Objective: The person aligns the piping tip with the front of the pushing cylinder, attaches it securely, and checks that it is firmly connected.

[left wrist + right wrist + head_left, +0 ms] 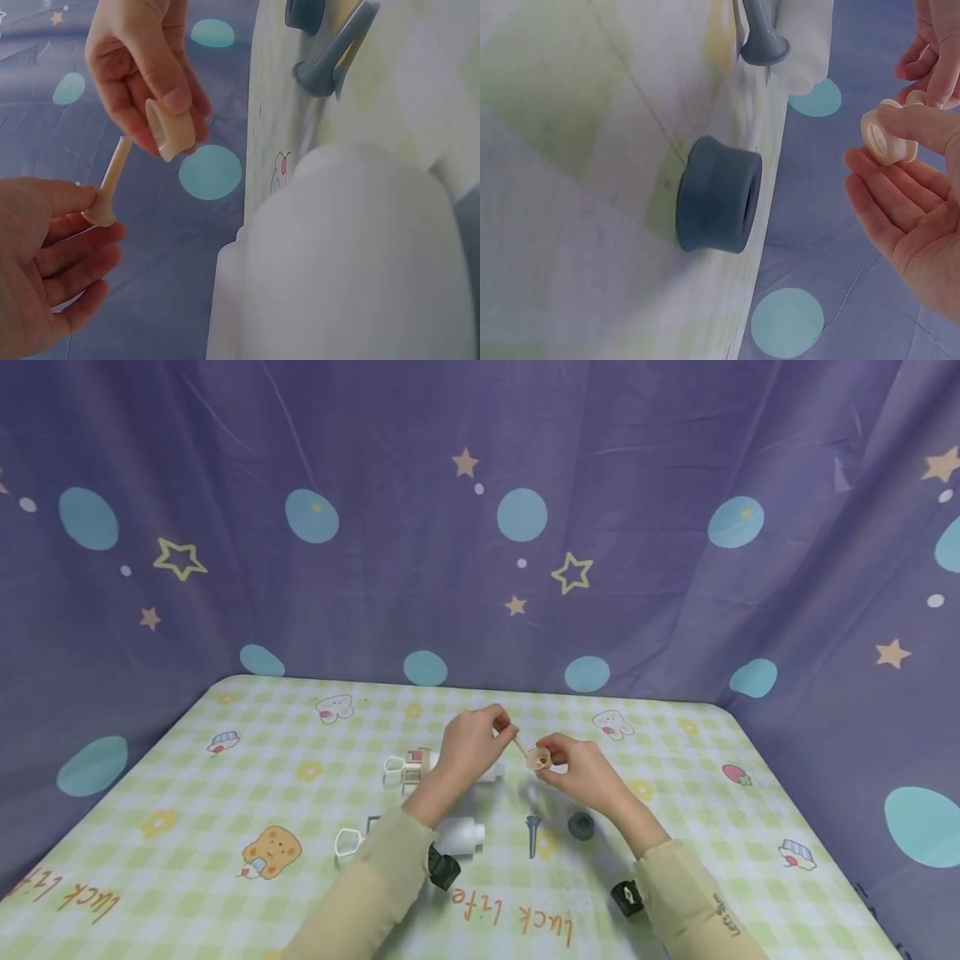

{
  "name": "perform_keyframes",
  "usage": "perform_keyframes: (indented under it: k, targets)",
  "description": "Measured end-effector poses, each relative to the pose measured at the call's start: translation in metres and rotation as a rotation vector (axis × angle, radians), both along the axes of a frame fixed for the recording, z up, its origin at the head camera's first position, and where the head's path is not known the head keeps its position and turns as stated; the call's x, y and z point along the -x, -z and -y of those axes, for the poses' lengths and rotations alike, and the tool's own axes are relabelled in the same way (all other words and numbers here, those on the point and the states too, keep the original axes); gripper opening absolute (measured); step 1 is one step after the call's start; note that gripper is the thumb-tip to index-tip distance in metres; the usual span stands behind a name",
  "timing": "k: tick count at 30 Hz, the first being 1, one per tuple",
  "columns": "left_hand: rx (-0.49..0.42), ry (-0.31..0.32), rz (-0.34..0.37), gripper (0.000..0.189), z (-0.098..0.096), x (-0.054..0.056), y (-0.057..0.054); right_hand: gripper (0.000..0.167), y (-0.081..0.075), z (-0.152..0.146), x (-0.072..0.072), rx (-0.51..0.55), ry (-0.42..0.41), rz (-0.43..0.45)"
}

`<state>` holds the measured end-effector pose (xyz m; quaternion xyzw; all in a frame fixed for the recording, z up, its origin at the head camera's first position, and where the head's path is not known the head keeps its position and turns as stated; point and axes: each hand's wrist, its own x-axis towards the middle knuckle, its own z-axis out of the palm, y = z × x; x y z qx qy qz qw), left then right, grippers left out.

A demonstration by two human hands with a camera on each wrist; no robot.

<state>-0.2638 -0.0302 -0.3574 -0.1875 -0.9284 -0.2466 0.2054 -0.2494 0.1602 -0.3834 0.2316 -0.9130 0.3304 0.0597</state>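
Over the middle of the table, my left hand pinches a cream stem with a flared end between thumb and fingers. My right hand holds a cream ring-shaped cap by its rim, its hollow side visible in the right wrist view. In the head view the stem's narrow end is close to the cap; whether they touch there, I cannot tell. Below the hands, a blue-grey stem lies on the cloth beside a matching blue-grey cap.
A white bottle with a handle lies on its side near my left forearm. Behind it lies a second white bottle with a cream handle, partly covered by my left hand. A checked cloth covers the table; a purple curtain hangs behind.
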Motion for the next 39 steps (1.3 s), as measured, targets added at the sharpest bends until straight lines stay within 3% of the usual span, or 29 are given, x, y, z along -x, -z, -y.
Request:
perform_keyframes:
  k: [9,18,23,31,39]
  targets:
    - [-0.09,-0.025,-0.15,0.008,-0.005,-0.004,0.005,0.037,0.001,0.003,-0.001,0.046,0.004,0.008]
    - [-0.164,-0.041,-0.222,0.011,-0.011,-0.011,0.012,0.035,0.002,0.006,0.0,0.098,0.009,0.01]
    - [-0.223,-0.015,-0.23,0.01,-0.015,-0.014,0.013,0.036,0.0,0.005,0.001,0.103,-0.005,-0.019]
    - [-0.238,0.012,-0.176,0.008,-0.022,-0.018,0.02,0.036,-0.002,0.005,0.002,0.12,0.001,-0.033]
    - [-0.269,0.032,-0.168,0.009,-0.029,-0.022,0.023,0.035,-0.001,0.007,0.003,0.127,0.019,-0.067]
